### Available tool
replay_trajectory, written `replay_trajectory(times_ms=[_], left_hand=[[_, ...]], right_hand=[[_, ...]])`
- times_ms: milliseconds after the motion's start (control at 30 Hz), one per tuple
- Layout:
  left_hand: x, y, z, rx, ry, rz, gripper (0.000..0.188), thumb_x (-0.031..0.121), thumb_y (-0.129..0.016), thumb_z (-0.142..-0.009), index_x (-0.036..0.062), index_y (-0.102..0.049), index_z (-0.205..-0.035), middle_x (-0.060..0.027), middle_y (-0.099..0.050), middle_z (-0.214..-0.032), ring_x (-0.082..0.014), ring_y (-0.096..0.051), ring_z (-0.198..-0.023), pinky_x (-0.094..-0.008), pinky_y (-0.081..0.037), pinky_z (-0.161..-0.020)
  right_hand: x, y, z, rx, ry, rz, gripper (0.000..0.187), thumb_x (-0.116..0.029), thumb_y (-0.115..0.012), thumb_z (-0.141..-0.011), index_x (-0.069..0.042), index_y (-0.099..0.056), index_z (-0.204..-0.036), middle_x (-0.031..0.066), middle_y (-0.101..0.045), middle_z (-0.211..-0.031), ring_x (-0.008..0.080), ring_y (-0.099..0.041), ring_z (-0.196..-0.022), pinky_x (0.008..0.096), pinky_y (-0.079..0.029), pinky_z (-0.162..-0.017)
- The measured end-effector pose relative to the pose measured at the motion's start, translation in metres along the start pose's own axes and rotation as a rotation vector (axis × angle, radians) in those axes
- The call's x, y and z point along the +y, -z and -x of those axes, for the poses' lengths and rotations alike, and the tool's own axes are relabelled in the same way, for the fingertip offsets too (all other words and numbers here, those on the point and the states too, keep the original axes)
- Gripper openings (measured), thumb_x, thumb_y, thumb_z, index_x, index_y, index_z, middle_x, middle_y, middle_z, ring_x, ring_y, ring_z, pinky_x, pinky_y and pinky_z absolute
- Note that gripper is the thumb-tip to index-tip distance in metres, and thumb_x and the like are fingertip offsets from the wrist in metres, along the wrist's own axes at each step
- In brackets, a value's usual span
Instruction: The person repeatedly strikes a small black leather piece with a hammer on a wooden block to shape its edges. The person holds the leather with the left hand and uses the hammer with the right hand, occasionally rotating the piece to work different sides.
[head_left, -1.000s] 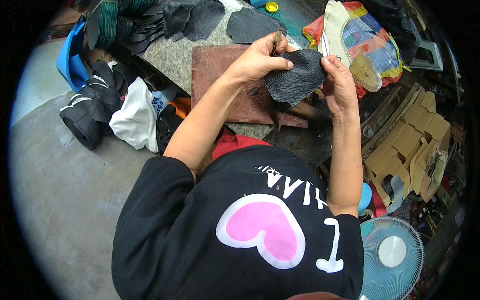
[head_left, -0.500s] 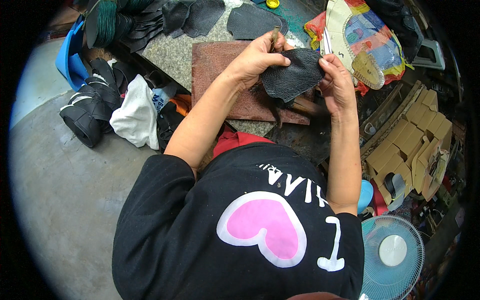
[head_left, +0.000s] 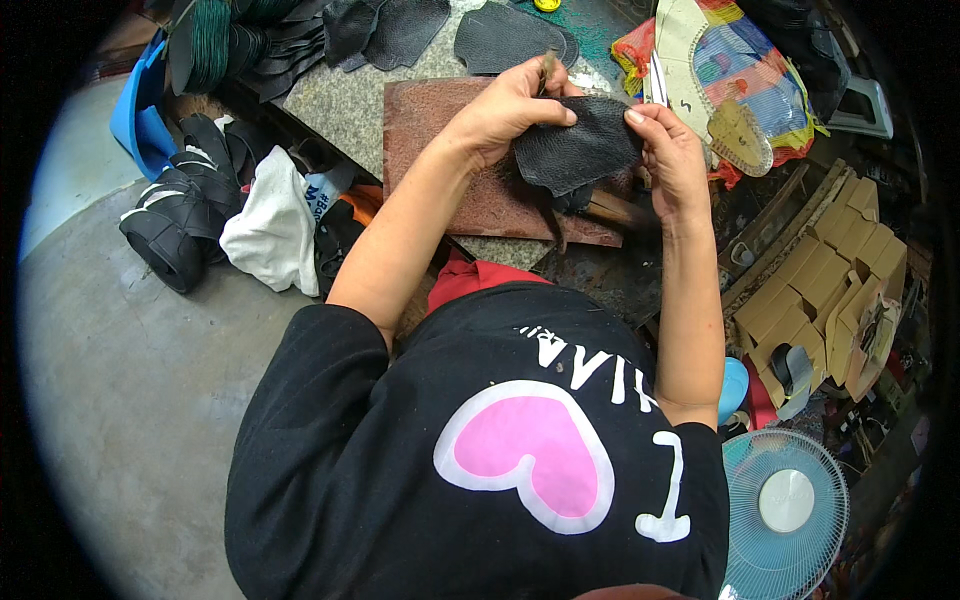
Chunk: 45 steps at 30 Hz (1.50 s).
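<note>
A black grained leather piece [head_left: 578, 150] is stretched between my two hands, above a reddish-brown board [head_left: 430, 130]. My left hand [head_left: 515, 110] pinches its left end with the thumb on top; a thin brownish tool, its kind unclear, also sticks up between those fingers. At the upper right corner, my right hand [head_left: 668, 150] grips the leather between thumb and fingertips. Beneath the leather lies a hammer-like tool with a wooden handle [head_left: 615, 208], its head partly hidden. More cut black leather pieces [head_left: 510, 40] lie on the speckled stone slab [head_left: 340, 100] beyond the board.
Black shoe parts [head_left: 165, 245] and a white cloth [head_left: 268, 230] are at the left, near a blue container [head_left: 140, 115]. Pale patterns [head_left: 680, 40] and a colourful woven bag [head_left: 740, 75] lie at the far right. Cardboard [head_left: 815, 285] and a fan [head_left: 785, 510] stand at my right.
The leather piece has shifted slightly left and tilted between my hands. My left hand has moved a little left, and both hands keep their grip.
</note>
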<state>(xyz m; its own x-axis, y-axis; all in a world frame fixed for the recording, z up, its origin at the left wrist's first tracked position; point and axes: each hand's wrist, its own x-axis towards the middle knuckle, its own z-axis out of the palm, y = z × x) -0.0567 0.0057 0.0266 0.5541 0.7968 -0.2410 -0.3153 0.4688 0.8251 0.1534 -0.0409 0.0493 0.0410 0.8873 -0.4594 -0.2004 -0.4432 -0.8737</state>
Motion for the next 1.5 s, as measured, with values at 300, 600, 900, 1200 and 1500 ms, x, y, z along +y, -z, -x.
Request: replay_trajectory(times_ms=[300, 600, 900, 1200, 1500], left_hand=[[-0.004, 0.011, -0.011, 0.236, -0.217, -0.775, 0.035, 0.011, -0.073, -0.071, 0.0020, -0.053, -0.098, -0.0120, -0.065, -0.090, -0.0229, -0.064, -0.082, -0.0348, -0.052, -0.074], [-0.004, -0.014, -0.012, 0.435, -0.339, -1.352, 0.029, 0.014, -0.070, -0.074, 0.0053, -0.052, -0.095, -0.0121, -0.065, -0.084, -0.0344, -0.065, -0.085, -0.0467, -0.052, -0.072], [-0.008, -0.013, -0.011, 0.423, -0.425, -1.423, 0.037, 0.018, -0.075, -0.076, 0.0068, -0.047, -0.099, -0.0110, -0.062, -0.081, -0.0340, -0.064, -0.081, -0.0460, -0.052, -0.067], [-0.006, -0.014, -0.008, 0.488, -0.421, -1.453, 0.038, 0.018, -0.077, -0.076, 0.0062, -0.048, -0.098, -0.0100, -0.061, -0.081, -0.0313, -0.063, -0.080, -0.0436, -0.052, -0.067], [0.005, -0.028, 0.005, 0.249, -0.275, -0.164, 0.033, -0.001, -0.072, -0.081, 0.0120, -0.043, -0.091, 0.0009, -0.053, -0.092, -0.0079, -0.051, -0.087, -0.0236, -0.043, -0.079]], right_hand=[[0.018, 0.000, -0.018, 0.082, 0.237, 0.346, 0.015, -0.016, -0.074, -0.086, -0.001, -0.071, -0.091, -0.0021, -0.066, -0.075, 0.0051, -0.058, -0.068, 0.0212, -0.046, -0.063], [0.014, -0.008, -0.026, 0.302, 0.253, 0.960, 0.026, -0.038, -0.073, -0.081, -0.014, -0.073, -0.089, 0.0070, -0.070, -0.073, 0.0235, -0.068, -0.068, 0.0354, -0.051, -0.064], [0.005, -0.016, -0.017, 0.362, 0.242, 1.173, 0.027, -0.042, -0.072, -0.080, -0.016, -0.070, -0.088, 0.0045, -0.069, -0.073, 0.0280, -0.068, -0.071, 0.0406, -0.051, -0.064], [0.005, -0.004, 0.028, 0.162, 0.366, 1.087, 0.031, -0.034, -0.076, -0.081, -0.007, -0.062, -0.087, 0.0061, -0.063, -0.072, 0.0235, -0.062, -0.065, 0.0360, -0.047, -0.060], [0.007, 0.007, 0.046, -0.022, 0.064, 0.098, 0.029, -0.023, -0.059, -0.097, 0.000, -0.062, -0.115, 0.0028, -0.066, -0.102, 0.0093, -0.060, -0.089, 0.0240, -0.048, -0.076]])
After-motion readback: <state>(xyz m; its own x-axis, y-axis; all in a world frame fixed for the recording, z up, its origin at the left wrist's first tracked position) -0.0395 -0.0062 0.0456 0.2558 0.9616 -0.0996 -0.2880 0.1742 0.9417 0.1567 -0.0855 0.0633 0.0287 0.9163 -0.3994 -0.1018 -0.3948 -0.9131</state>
